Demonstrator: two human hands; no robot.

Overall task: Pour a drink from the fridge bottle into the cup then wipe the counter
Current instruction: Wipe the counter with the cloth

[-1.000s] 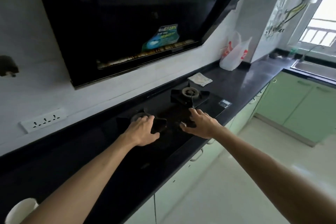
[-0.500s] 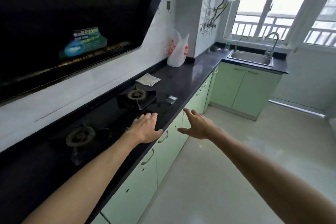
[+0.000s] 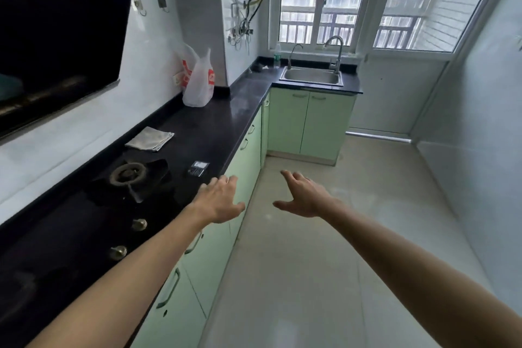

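Observation:
My left hand (image 3: 219, 200) hovers with relaxed fingers over the front edge of the black counter (image 3: 214, 121), holding nothing. My right hand (image 3: 303, 196) is stretched out over the floor, fingers spread and empty. A folded grey cloth (image 3: 149, 138) lies on the counter beyond the gas burner (image 3: 128, 174). No fridge, bottle or cup shows in the head view.
A white plastic bag (image 3: 199, 82) stands against the wall farther along the counter. A steel sink (image 3: 312, 76) with two taps sits under the window. Green cabinets (image 3: 308, 121) line the left and far side; pale floor (image 3: 339, 234) fills the right. The range hood (image 3: 56, 31) hangs upper left.
The view has swung right, from the stove to the kitchen's length. Both hands left the hob; the left now hovers at the counter edge, the right out over the floor.

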